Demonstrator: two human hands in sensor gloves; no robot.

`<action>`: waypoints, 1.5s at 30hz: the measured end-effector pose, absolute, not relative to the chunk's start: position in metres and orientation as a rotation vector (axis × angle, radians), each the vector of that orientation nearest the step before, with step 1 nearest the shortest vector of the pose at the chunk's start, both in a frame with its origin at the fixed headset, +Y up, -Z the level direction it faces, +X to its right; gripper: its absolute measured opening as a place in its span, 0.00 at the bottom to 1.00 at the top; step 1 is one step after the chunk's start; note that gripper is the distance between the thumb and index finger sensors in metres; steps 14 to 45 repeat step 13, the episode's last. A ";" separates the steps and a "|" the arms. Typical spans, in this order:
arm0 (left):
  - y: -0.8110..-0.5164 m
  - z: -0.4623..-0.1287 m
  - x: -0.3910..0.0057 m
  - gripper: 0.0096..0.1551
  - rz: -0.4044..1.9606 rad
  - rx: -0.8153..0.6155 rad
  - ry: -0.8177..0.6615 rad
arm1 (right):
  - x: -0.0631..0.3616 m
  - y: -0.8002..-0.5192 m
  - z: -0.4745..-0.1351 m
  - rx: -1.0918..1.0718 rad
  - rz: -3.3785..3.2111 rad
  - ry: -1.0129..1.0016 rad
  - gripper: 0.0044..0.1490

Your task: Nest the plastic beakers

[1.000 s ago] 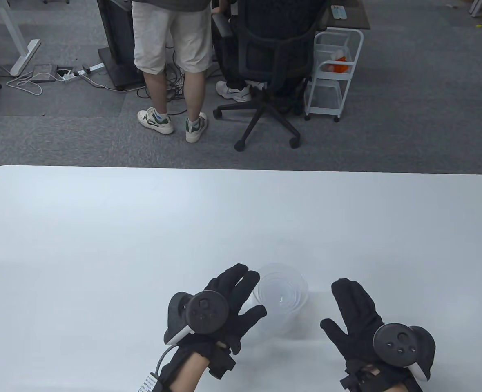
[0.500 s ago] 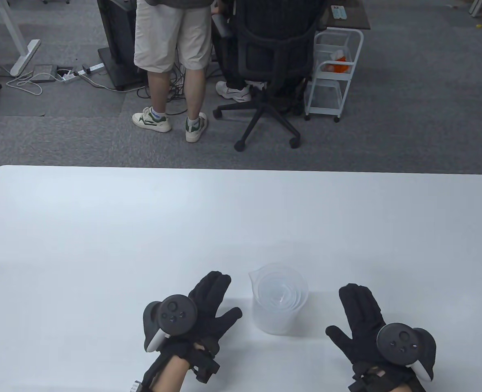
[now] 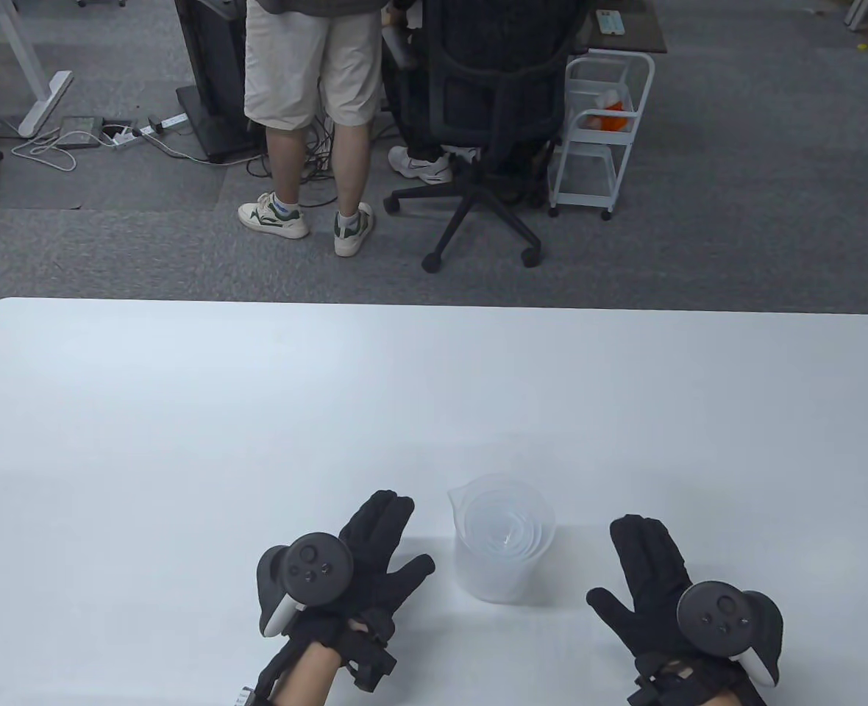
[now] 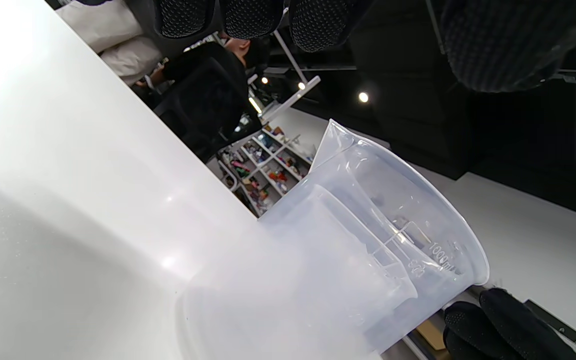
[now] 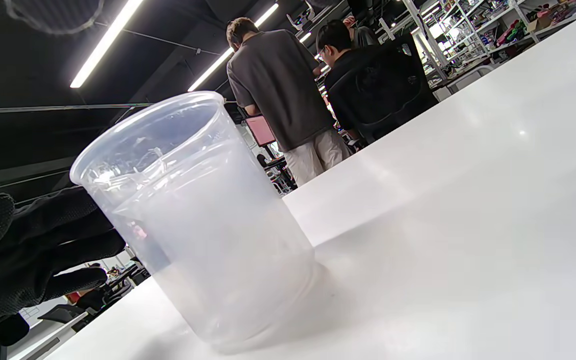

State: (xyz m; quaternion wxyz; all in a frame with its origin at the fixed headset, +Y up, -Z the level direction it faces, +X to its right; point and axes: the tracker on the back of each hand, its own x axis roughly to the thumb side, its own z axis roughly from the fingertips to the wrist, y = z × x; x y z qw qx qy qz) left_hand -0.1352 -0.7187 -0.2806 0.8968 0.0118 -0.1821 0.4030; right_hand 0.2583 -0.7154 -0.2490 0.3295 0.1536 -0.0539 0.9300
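Plastic beakers (image 3: 505,540) stand nested on the surface (image 3: 257,412); we judge the task done. Our left hand (image 3: 375,548) and right hand (image 3: 651,566) lie spread beside them, touching nothing.

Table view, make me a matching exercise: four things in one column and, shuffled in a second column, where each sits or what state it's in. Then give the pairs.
Column one:
1. Left hand
2. Right hand
3. Stack of clear plastic beakers
4. White metal trolley

Column two:
A. upright on the white table, smaller ones nested inside the largest
B. on the grey carpet beyond the table, beside the black office chair
C. open, to the left of the beakers, not touching them
D. open, to the right of the beakers, not touching them

Pairs: 1-C, 2-D, 3-A, 4-B
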 end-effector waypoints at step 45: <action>-0.720 -0.278 -0.133 0.49 0.838 0.015 -0.390 | 0.258 -0.716 -0.248 0.395 2.443 -0.130 0.58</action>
